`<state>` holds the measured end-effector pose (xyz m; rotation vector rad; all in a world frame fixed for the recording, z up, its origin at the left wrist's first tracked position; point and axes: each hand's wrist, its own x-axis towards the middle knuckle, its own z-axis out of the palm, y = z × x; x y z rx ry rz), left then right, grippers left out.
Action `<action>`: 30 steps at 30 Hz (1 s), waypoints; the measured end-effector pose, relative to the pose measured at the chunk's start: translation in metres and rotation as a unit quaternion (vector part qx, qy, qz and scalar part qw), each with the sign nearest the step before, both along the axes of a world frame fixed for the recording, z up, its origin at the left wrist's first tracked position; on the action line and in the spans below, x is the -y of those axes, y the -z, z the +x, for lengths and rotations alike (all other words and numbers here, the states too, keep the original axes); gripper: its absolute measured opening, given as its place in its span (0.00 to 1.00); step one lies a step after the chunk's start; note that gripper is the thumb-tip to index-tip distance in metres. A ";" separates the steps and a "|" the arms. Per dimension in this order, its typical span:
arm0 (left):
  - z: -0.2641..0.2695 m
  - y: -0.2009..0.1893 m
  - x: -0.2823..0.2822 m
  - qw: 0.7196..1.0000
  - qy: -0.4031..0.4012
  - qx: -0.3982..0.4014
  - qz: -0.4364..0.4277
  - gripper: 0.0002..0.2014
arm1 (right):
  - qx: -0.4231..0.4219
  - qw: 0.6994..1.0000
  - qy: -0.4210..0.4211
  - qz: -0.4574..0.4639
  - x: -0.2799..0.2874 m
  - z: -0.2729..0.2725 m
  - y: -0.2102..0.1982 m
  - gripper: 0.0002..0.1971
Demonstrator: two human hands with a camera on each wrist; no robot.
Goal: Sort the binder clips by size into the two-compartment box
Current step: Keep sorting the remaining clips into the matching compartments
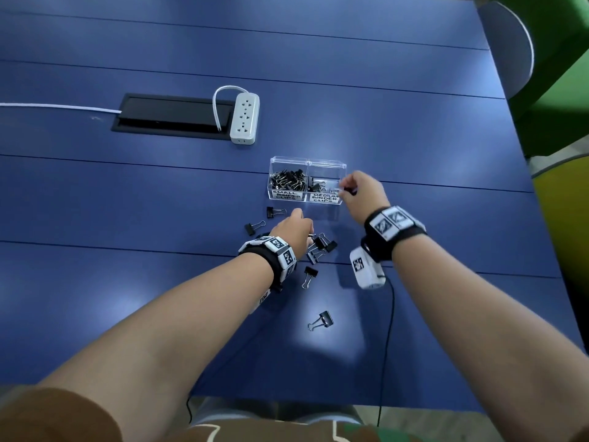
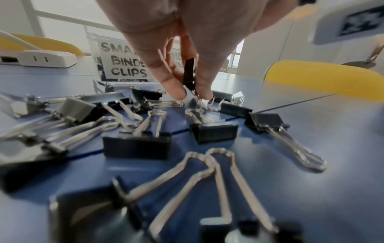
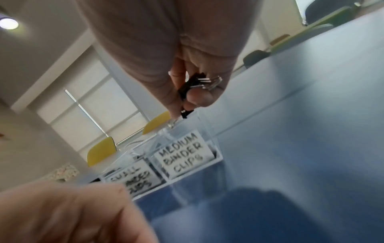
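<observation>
The right hand point(image 1: 363, 189) hovers at the right end of the clear two-compartment box point(image 1: 288, 161), right of centre in the head view, and pinches a black binder clip point(image 3: 188, 88) between thumb and fingers. The right-wrist view shows that clip's body pointing down over the near wall of the compartment labelled MEDIUM BINDER CLIPS point(image 3: 182, 156), wire handles up against the fingers; more than one clip may be bunched there, but blur leaves that unsure. The medium side lies directly under this hand, so I judge the drop needs only a letting-go, with little travel. The left hand point(image 1: 294, 229) is lower in the frame, over the loose pile of clips point(image 1: 320, 245) on the blue desk point(image 1: 127, 250), and it nips a small black clip point(image 2: 189, 72) held upright, long axis vertical, handles toward the desk. Its target, the SMALL BINDER CLIPS compartment point(image 1: 287, 181), sits straight above it in the frame, well filled already. More clips lie scattered nearby. A white power strip point(image 1: 244, 118) rests in the upper left, well apart.
</observation>
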<state>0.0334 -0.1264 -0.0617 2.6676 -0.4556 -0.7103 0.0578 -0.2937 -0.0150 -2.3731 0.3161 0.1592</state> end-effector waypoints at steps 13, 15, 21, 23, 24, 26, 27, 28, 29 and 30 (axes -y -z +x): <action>0.068 -0.056 0.020 0.979 -0.110 0.076 -0.156 0.06 | 0.031 0.999 -0.027 -0.035 -0.004 0.036 -0.008 0.15; 0.081 -0.059 0.027 0.979 -0.117 0.073 -0.150 0.06 | 0.037 0.999 -0.005 -0.027 0.002 0.017 -0.003 0.13; 0.093 -0.055 0.044 0.981 -0.122 0.060 -0.138 0.07 | -0.059 0.994 -0.092 -0.015 -0.009 -0.052 0.029 0.18; 0.090 -0.052 0.044 0.981 -0.116 0.053 -0.144 0.10 | -0.081 0.988 -0.130 -0.014 -0.015 -0.065 0.038 0.21; 0.088 -0.051 0.043 0.983 -0.105 0.057 -0.141 0.12 | -0.083 0.986 -0.141 -0.019 -0.016 -0.069 0.042 0.22; 0.079 -0.050 0.038 0.985 -0.077 0.074 -0.139 0.14 | -0.082 0.985 -0.149 -0.031 -0.017 -0.073 0.047 0.21; 0.072 -0.050 0.035 0.984 -0.065 0.080 -0.144 0.14 | -0.084 0.985 -0.148 -0.041 -0.017 -0.073 0.048 0.19; 0.064 -0.048 0.032 0.984 -0.053 0.085 -0.148 0.13 | -0.085 0.984 -0.146 -0.052 -0.017 -0.074 0.048 0.16; 0.055 -0.045 0.028 0.985 -0.041 0.087 -0.147 0.11 | -0.085 0.984 -0.144 -0.060 -0.016 -0.074 0.047 0.14; 0.044 -0.039 0.024 0.987 -0.027 0.080 -0.135 0.10 | -0.085 0.984 -0.141 -0.066 -0.016 -0.075 0.047 0.12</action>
